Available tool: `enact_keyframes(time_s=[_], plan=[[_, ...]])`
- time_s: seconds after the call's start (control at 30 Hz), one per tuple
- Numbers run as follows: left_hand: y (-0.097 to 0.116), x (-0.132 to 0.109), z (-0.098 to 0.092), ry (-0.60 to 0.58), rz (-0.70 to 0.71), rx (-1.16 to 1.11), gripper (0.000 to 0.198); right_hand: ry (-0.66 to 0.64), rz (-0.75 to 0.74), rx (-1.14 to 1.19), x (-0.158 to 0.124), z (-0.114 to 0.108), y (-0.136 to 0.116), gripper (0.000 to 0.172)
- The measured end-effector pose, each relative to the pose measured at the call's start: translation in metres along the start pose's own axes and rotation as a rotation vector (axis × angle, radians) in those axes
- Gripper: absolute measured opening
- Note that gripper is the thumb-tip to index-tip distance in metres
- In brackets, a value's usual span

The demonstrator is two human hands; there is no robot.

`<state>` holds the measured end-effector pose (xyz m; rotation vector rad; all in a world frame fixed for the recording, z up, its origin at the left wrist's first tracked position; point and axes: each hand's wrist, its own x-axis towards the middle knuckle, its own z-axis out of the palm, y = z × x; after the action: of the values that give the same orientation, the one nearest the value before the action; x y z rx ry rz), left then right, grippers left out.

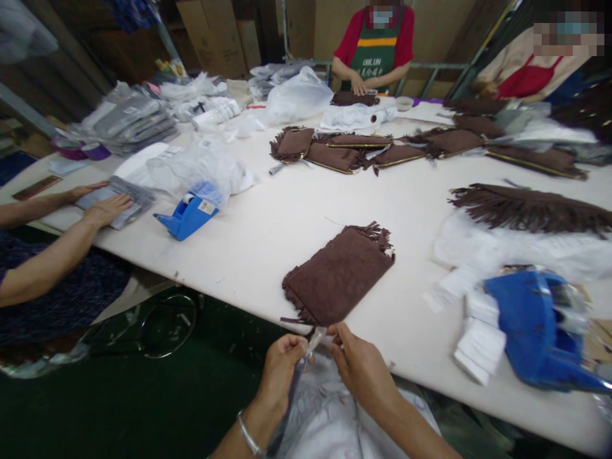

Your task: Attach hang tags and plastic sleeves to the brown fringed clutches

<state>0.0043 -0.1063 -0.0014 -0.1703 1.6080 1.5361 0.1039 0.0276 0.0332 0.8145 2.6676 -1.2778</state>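
Observation:
Just off the table's near edge, my left hand (282, 363) and my right hand (356, 357) pinch a small strip of clear plastic (314, 342) between them. A dark, narrow piece shows beside the plastic; whether it is wrapped inside I cannot tell. Right beyond my hands, a brown fringed suede pouch (342, 271) lies flat on the white table (248, 255), its fringe at both ends. My left wrist wears a silver bangle.
Two blue tape dispensers (189, 213) (535, 325) stand left and right, the right one beside white paper slips (480, 338). More brown pouches (335, 153) lie across the middle. At left, a co-worker's hands (102, 207) press a plastic-wrapped packet. Two other people stand at the far side.

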Motion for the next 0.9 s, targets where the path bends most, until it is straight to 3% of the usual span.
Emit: enact_keyframes(time_s=[0.07, 0.27, 0.4, 0.6, 0.7, 0.8, 0.9], plan=[[-0.002, 0.0, 0.002, 0.036, 0.06, 0.034, 0.015, 0.011, 0.059, 0.135, -0.006, 0.006, 0.002, 0.017], [-0.006, -0.012, 0.01, 0.134, 0.333, 0.274, 0.009, 0.008, 0.364, 0.638, -0.002, 0.043, 0.001, 0.031], [-0.007, -0.027, 0.013, 0.115, 0.5, 0.379, 0.01, -0.046, 0.543, 0.934, 0.003, 0.048, -0.003, 0.044], [-0.011, -0.031, 0.012, 0.056, 0.534, 0.392, 0.013, -0.035, 0.552, 1.069, 0.008, 0.053, 0.003, 0.047], [-0.014, -0.027, 0.012, 0.137, 0.477, 0.408, 0.012, -0.028, 0.52, 1.04, 0.01, 0.06, 0.009, 0.048], [-0.017, -0.02, 0.013, 0.195, 0.264, 0.325, 0.012, -0.025, 0.482, 0.983, 0.01, 0.065, 0.013, 0.048], [-0.017, -0.014, 0.013, 0.159, 0.059, 0.075, 0.008, 0.005, 0.437, 0.923, 0.008, 0.069, 0.017, 0.048]])
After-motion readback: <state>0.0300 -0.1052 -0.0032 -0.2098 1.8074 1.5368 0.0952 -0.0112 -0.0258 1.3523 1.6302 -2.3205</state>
